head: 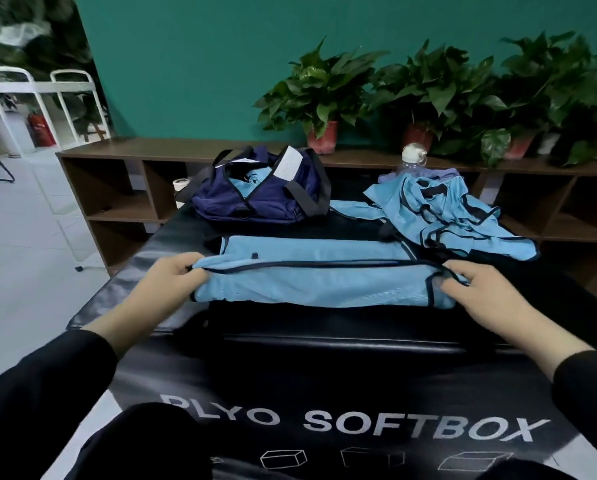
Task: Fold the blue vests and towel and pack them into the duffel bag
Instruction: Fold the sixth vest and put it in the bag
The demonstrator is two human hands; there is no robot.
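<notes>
A light blue vest point(317, 278) with dark trim lies folded lengthwise across the black soft box point(324, 344). My left hand point(172, 282) pinches its left end and my right hand point(480, 292) pinches its right end. Behind it stands the navy duffel bag point(259, 192), unzipped, with blue fabric showing inside. A loose heap of blue vests point(442, 213) lies at the back right of the box, and a purple cloth point(425, 173) peeks out behind the heap.
A clear water bottle point(413, 157) with a white cap stands behind the heap. A brown shelf unit point(123, 188) with several potted plants point(324, 98) runs along the green wall. White chairs point(23, 98) stand at the far left.
</notes>
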